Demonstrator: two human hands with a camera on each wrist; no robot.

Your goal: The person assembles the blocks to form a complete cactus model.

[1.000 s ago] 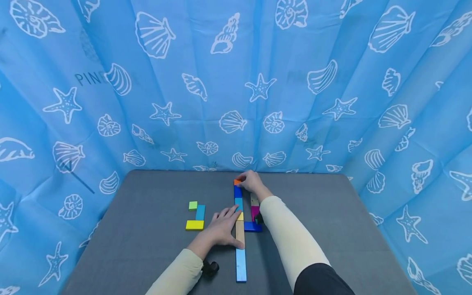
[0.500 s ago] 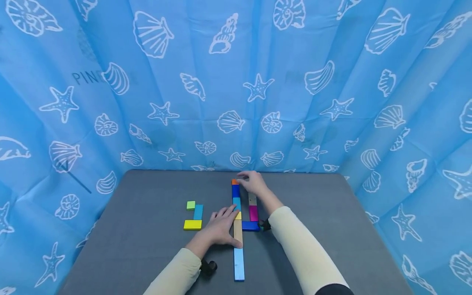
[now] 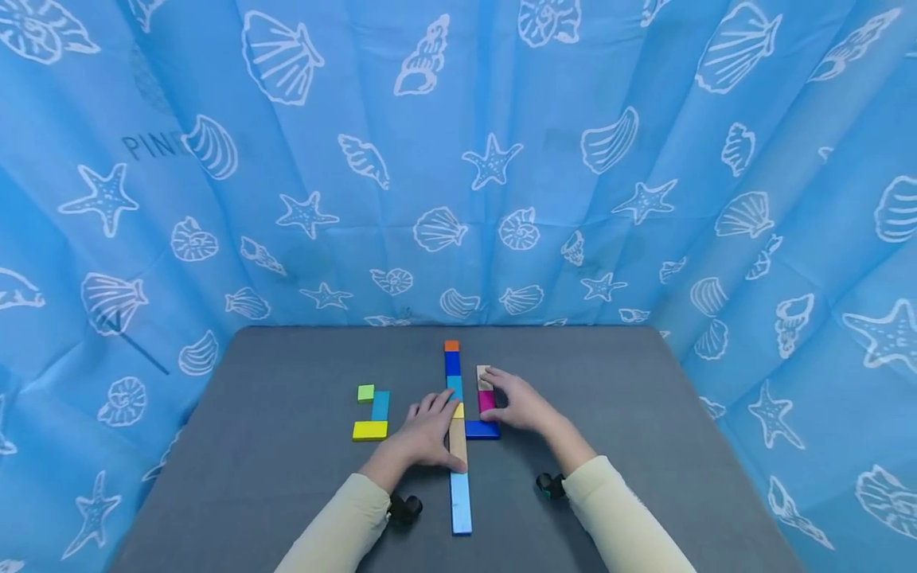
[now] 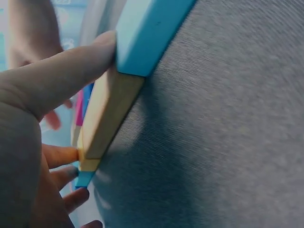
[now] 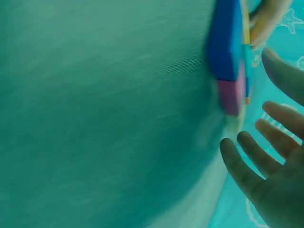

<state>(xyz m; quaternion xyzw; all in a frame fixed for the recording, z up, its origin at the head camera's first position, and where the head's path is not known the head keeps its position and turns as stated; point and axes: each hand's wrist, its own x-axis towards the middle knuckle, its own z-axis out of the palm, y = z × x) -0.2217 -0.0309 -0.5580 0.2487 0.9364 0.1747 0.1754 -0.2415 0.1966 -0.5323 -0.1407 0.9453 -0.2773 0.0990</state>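
A straight column of blocks runs away from me: a long light blue block (image 3: pixel 462 505), a plain wooden block (image 3: pixel 457 444), a small yellow one (image 3: pixel 459 411), another light blue, a dark blue block (image 3: pixel 453 364) and an orange block (image 3: pixel 451 346) at the far end. My left hand (image 3: pixel 423 438) rests against the column's left side, thumb at the wood and light blue joint, fingers spread by the yellow part. Beside a magenta block (image 3: pixel 486 402) and a wooden block (image 3: pixel 483 372), my right hand (image 3: pixel 524 407) hovers with fingers apart; the right wrist view shows nothing between them.
A blue block (image 3: pixel 483 430) joins the column to the magenta one. Left of the column lie a green block (image 3: pixel 365 393), a teal block (image 3: pixel 380 406) and a yellow block (image 3: pixel 369 430). Behind the grey table (image 3: pixel 286 477) hangs a shell-patterned curtain (image 3: pixel 372 239).
My right hand has let go of the orange block at the column's far end and moved nearer, to the magenta and wooden blocks. The left hand stays on the column.
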